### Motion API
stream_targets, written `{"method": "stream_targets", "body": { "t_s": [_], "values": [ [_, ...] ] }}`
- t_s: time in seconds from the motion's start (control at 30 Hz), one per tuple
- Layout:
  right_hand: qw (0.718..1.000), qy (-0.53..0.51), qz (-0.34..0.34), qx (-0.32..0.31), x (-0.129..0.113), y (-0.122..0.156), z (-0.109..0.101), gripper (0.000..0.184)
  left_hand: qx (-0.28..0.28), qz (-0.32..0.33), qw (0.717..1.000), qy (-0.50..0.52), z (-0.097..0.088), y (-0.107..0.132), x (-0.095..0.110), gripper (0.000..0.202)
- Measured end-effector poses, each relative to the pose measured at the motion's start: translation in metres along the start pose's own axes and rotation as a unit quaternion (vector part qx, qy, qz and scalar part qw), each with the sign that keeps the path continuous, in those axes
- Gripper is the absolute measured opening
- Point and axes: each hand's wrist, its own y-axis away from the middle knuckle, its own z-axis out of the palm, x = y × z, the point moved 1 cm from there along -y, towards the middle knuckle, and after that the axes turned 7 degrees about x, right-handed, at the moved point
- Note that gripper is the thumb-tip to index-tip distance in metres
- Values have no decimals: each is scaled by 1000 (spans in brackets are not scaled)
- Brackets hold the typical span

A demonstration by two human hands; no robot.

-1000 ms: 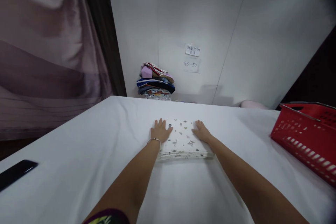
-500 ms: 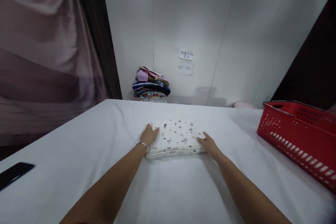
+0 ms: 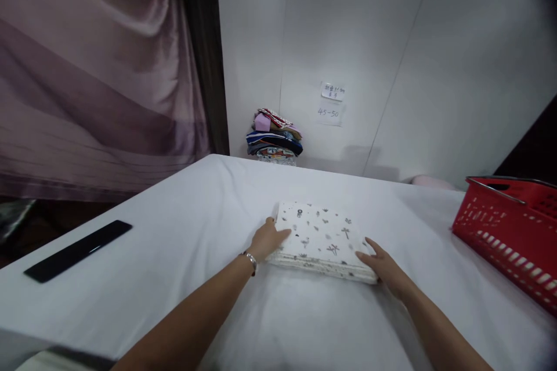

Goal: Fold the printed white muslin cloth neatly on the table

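A folded white cloth with small grey-brown printed motifs lies in several layers on the white-covered table. At its left edge is my left hand, thumb on top and fingers along the side, a silvery bracelet at the wrist. My right hand grips the opposite edge, its thumb over the top layer and its other fingers at the side and partly under. Both hands are closed on the cloth, which sits slightly turned.
On the right stands a red plastic basket with a metal handle. A flat black object lies at the left. Behind the table's far edge is a pile of folded fabrics against the wall, beside paper notes. A pinkish curtain hangs at left.
My view has swung left, so everything appears further right and the whole black object shows. Both hands stay on the cloth, which now looks turned slightly clockwise.
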Motion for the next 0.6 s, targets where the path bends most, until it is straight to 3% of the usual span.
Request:
{"method": "stream_targets", "body": {
  "t_s": [0.13, 0.27, 0.37, 0.47, 0.6],
  "values": [
    [994, 105, -24, 35, 18, 18, -9, 81, -25, -21, 996, 86, 1, 19, -11, 82],
    [944, 295, -132, 64, -2, 21, -4, 72, -73, -52, 973, 212, -9, 30, -15, 75],
    [912, 322, -249, 53, -36, 21, 21, 62, -98, -78, 954, 271, -10, 33, -20, 74],
    [871, 345, -348, 23, -69, 16, 60, 61, -67, -69, 963, 252, -3, 30, -29, 71],
    [844, 381, -372, -56, -80, 0, 107, 66, -19, -29, 981, 190, 9, 27, -40, 64]
  ]
}}
